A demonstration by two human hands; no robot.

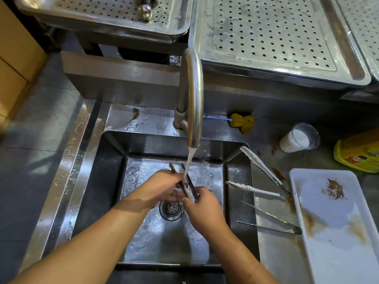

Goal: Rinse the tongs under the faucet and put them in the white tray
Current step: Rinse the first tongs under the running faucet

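dark tongs point(185, 181) held low over the sink point(110, 181), not in the white tray point(336, 222). tips pointing away toward the back wall, arms slightly parted, directly in the water stream point(189, 160) from the faucet point(192, 95). left hand point(162, 185) wrapped over the middle of the arms, fingers curled and pressed together, fingertips hidden behind the tongs. right hand point(203, 203) at the near end, fingertips pinching it; exact finger placement hard to tell through the water. drain point(171, 210) just below both hands. white tray on the counter right of the sink, smeared with brown residue, holding no tongs. between sink and tray: white-tipped tongs point(262, 167), open in a v, tips overhanging the basin edge; nearer, thin steel tongs point(272, 228), also open, hinge end touching the tray rim. behind the sink rim a yellow sponge point(242, 121), then a clear cup point(297, 140) of white liquid, and a yellow container point(359, 154) at the right edge. perforated steel trays point(266, 37) across the back.
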